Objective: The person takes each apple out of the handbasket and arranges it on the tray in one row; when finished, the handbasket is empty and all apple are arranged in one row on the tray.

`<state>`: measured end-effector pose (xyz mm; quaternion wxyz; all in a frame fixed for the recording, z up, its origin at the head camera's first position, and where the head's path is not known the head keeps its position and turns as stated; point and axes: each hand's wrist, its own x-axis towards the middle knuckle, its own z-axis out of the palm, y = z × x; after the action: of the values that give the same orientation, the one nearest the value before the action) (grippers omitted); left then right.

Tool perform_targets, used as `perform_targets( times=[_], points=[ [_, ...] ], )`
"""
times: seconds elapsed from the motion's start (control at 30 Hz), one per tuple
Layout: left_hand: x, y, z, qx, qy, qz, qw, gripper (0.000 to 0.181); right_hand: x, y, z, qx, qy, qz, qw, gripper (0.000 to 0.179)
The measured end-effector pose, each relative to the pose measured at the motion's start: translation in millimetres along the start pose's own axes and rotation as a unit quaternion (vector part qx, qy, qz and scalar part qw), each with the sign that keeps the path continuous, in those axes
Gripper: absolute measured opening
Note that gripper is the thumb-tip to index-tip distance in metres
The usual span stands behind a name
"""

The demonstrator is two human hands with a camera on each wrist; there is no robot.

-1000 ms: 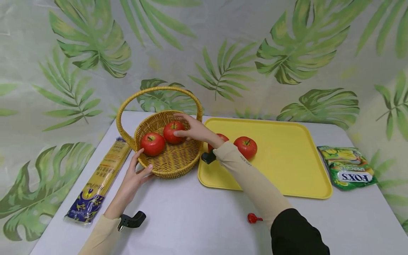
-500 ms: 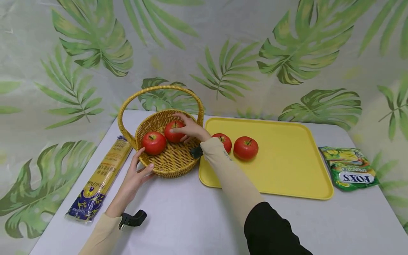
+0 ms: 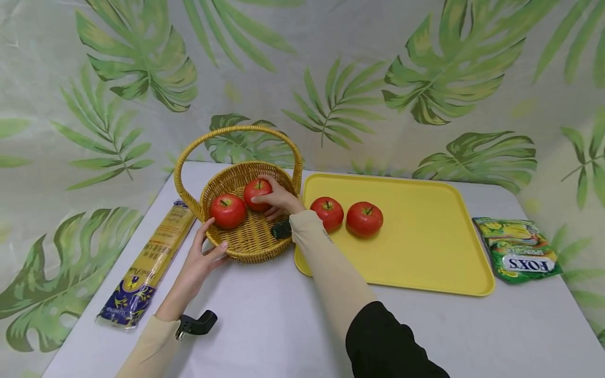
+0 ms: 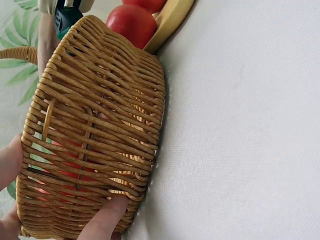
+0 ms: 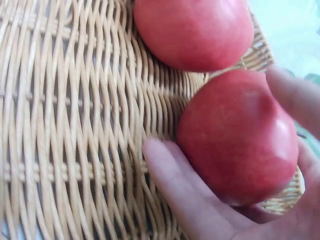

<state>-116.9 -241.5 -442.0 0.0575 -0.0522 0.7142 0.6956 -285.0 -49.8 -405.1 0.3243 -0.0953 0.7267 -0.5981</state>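
The table (image 3: 283, 320) under the hands is covered in white, and behind the fingers stands a pale cloth (image 3: 340, 31) printed with green leaves. On this surface I count one basket (image 3: 255, 236), one yellow tray (image 3: 425, 236), one spaghetti packet (image 3: 151, 257), one green FOX'S bag (image 3: 517, 249) and four red apples, two in the basket and two on the tray.

The right hand (image 3: 276, 198) holds one red apple (image 3: 255, 191) inside the basket: its thumb and fingers are curved around the fruit and narrowed to its width. The second apple (image 3: 227, 211) lies just beside the held one, to the left of these fingers. The two other apples (image 3: 364, 219) are to the right of the right fingers, on the near-left part of the tray.

The left hand (image 3: 200, 262) touches the basket from outside, on its near-left side. Its fingers are spread wide, at the rim and, in the left wrist view, also low on the woven wall. The spaghetti packet lies left of these fingers; the green bag is well apart, far to the right of both hands.
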Motion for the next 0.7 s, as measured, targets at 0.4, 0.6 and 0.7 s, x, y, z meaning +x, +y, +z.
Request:
perform_targets(
  times=[0.4, 0.6, 0.7],
  points=[
    [0.6, 0.3, 0.3, -0.003, -0.003, 0.001, 1.0, 0.072, 1.6, 2, -2, 0.035, 0.035, -0.019, 0.9986, 0.066],
    [-0.3, -0.3, 0.0, -0.003, -0.001, 0.003, 1.0, 0.072, -10.6, -7, -9, 0.05, -0.013, -0.072, 0.9961, 0.065],
    [0.0, -0.2, 0.0, -0.004, 0.0, 0.002, 1.0, 0.072, -15.3, -12, -14, 0.047, -0.038, -0.093, 0.9939, 0.063]
  ],
)
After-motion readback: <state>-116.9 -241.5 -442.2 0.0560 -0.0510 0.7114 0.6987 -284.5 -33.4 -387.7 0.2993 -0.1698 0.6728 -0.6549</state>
